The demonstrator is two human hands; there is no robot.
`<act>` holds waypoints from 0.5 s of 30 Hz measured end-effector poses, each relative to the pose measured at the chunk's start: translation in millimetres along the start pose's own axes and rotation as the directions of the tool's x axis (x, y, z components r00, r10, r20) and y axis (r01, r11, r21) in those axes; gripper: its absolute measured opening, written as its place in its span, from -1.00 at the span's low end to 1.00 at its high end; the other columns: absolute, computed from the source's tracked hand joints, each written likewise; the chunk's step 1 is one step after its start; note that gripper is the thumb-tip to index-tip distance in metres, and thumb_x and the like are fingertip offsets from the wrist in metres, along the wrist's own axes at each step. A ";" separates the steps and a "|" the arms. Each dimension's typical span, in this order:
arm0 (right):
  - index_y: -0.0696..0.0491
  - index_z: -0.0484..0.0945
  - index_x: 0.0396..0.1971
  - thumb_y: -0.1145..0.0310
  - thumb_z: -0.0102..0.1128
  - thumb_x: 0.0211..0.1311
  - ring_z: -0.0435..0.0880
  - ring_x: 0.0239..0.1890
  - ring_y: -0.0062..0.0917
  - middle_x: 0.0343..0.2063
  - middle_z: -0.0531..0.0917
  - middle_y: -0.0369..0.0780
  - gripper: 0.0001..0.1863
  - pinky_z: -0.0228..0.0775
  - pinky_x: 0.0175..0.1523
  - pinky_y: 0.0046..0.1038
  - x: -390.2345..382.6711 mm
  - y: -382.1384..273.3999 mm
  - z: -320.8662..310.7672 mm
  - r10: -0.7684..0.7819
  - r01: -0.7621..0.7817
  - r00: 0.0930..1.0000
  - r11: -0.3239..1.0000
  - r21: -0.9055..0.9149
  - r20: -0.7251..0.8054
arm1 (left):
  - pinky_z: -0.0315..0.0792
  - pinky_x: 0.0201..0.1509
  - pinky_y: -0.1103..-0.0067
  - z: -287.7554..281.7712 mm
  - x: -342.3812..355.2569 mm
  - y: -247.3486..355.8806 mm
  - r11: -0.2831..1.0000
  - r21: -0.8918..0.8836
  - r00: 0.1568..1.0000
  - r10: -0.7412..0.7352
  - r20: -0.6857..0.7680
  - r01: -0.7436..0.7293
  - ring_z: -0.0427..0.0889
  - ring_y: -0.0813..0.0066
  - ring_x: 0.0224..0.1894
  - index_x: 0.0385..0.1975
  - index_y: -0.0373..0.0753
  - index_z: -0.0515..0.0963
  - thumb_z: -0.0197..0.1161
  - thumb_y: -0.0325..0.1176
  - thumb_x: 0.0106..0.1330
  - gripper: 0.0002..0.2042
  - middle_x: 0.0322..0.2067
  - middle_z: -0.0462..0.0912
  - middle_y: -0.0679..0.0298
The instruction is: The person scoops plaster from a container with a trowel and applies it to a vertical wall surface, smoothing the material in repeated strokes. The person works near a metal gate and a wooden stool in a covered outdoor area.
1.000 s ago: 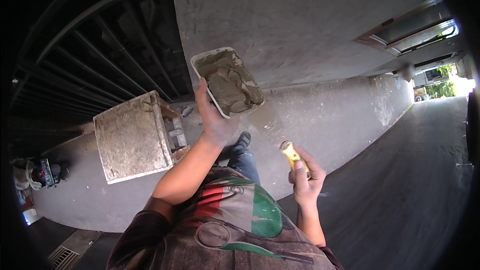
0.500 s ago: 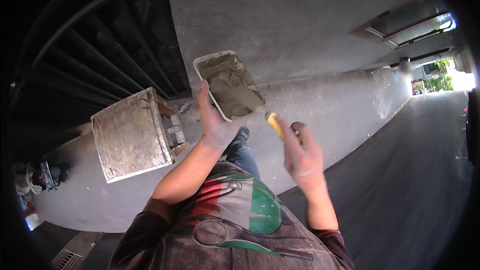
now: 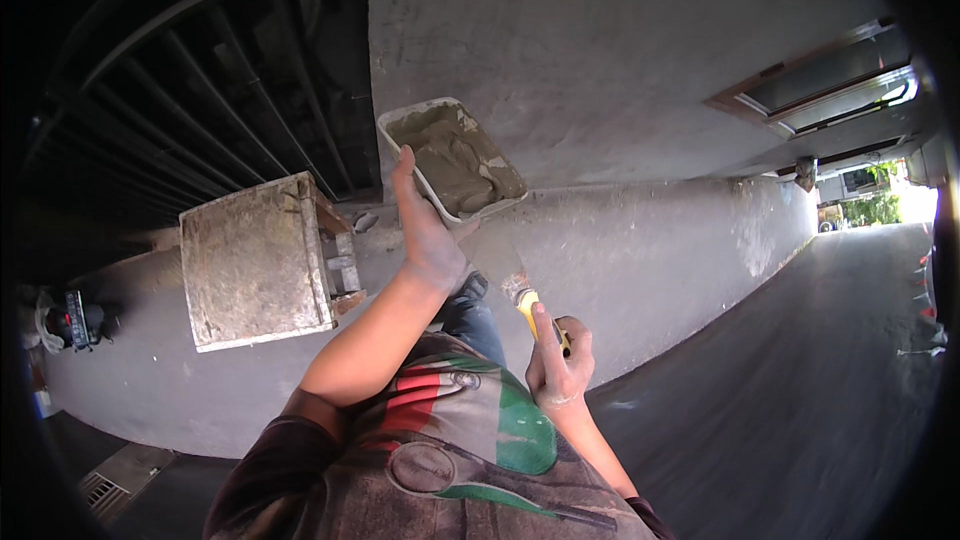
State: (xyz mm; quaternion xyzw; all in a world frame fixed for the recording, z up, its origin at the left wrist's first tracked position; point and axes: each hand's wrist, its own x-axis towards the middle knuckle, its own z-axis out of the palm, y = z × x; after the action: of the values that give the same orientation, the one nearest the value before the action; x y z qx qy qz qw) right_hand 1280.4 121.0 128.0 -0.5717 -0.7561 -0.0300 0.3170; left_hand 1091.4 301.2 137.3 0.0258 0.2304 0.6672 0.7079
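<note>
My left hand (image 3: 430, 245) grips a white rectangular tub (image 3: 501, 202) from below, thumb along its near left rim. Grey paste (image 3: 448, 162) lies thick and uneven inside it. Below and right of the tub, my right hand (image 3: 560, 365) is closed on the yellow handle of a wide putty knife (image 3: 528, 308). The knife's thin blade points up and left, just under the tub and beside my left wrist; whether it touches either is unclear.
Dark metal bars (image 3: 215, 60) fill the upper left beside a grey wall (image 3: 530, 50) with a brown-framed window (image 3: 760, 90). A stained box stool (image 3: 250, 260) stands left, a dark object (image 3: 80, 315) beyond it. A drain grate (image 3: 100, 490) lies lower left. The walkway (image 3: 760, 390) runs right toward daylight.
My right hand with the putty knife rose toward the tub's lower right rim, then dropped down and left, blade now beneath the tub. My left hand holds the tub in nearly the same place.
</note>
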 end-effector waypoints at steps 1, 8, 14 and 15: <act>0.14 0.71 0.32 0.79 0.34 0.16 0.67 -0.30 -0.29 -0.15 0.62 -0.04 -0.34 0.60 -0.19 -0.36 -1.1 1.6 -0.9 0.006 -0.006 1.000 1.000 0.011 0.018 | 0.45 0.45 0.27 2.9 -2.0 3.7 0.999 0.051 0.999 -0.008 -0.046 0.010 0.65 0.33 0.28 0.35 -0.10 0.56 0.18 0.27 0.57 -0.38 0.21 0.70 0.33; 0.14 0.76 0.24 0.58 0.40 0.31 0.65 -0.39 -0.34 -0.37 0.62 -0.10 -0.53 0.56 -0.20 -0.37 55.5 8.6 -49.1 0.248 -0.239 0.969 0.902 0.358 0.022 | 0.47 0.46 0.24 -26.3 12.2 0.4 0.995 -0.068 0.954 0.090 0.286 -0.074 0.61 0.30 0.33 0.40 -0.14 0.50 0.09 0.24 0.63 -0.38 0.28 0.63 0.23; 0.12 0.78 0.20 0.56 0.42 0.24 0.58 -0.49 -0.34 -0.49 0.58 -0.15 -0.52 0.46 -0.34 -0.35 116.8 15.5 -72.8 0.098 -0.125 0.983 0.976 0.179 0.154 | 0.46 0.49 0.24 -41.1 5.5 -4.5 0.997 -0.066 0.947 -0.018 0.322 0.042 0.59 0.26 0.37 0.44 -0.16 0.46 0.01 0.17 0.70 -0.41 0.32 0.60 0.17; 0.12 0.79 0.17 0.54 0.42 0.21 0.56 -0.55 -0.29 -0.52 0.58 -0.13 -0.53 0.44 -0.39 -0.33 123.8 15.8 -74.0 0.075 -0.103 0.981 0.983 0.154 0.179 | 0.47 0.49 0.25 -41.6 1.8 -5.5 0.996 -0.066 0.949 -0.031 0.315 0.054 0.61 0.25 0.36 0.44 -0.17 0.46 0.02 0.17 0.70 -0.41 0.32 0.62 0.16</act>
State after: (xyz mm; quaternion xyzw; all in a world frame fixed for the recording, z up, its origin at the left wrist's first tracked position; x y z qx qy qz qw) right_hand 1309.3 201.0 245.5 -0.5777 -0.7543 0.0955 0.2969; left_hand 1081.5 291.1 97.7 0.1002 0.0907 0.6473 0.7501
